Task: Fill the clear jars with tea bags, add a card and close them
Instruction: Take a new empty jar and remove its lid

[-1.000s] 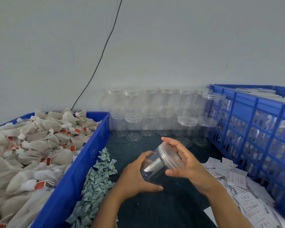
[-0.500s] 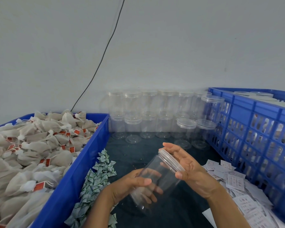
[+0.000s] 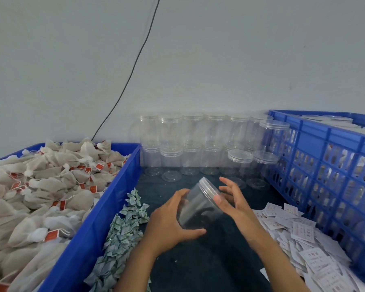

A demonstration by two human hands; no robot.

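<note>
Two hands over the middle of the dark counter (image 3: 209,262), one clear jar (image 3: 198,207) between them, tilted, lidded end up and toward the far edge. Left hand (image 3: 173,224) curled round the jar body from below and the left side, thumb across the lower wall. Right hand (image 3: 234,201) at the lid (image 3: 209,187), fingers spread and loosely bent, thumb tip on the lid rim; firm grip or light contact not resolvable. Jar interior apparently empty.

Along the far edge against the wall: stacked empty jars (image 3: 200,144) in two tiers, a few nearer ones standing singly toward the far right corner. Left edge bounded by a blue bin (image 3: 105,207) heaped with tea bags (image 3: 42,186); small green-and-white sachets (image 3: 122,230) piled along the bin wall on the counter. Right edge bounded by a blue slotted crate (image 3: 325,165); white cards (image 3: 299,239) scattered at its foot, spreading toward the near right corner.

Bare counter only in a central strip from the jar row to the near edge, between sachets and cards, partly taken by both forearms.
</note>
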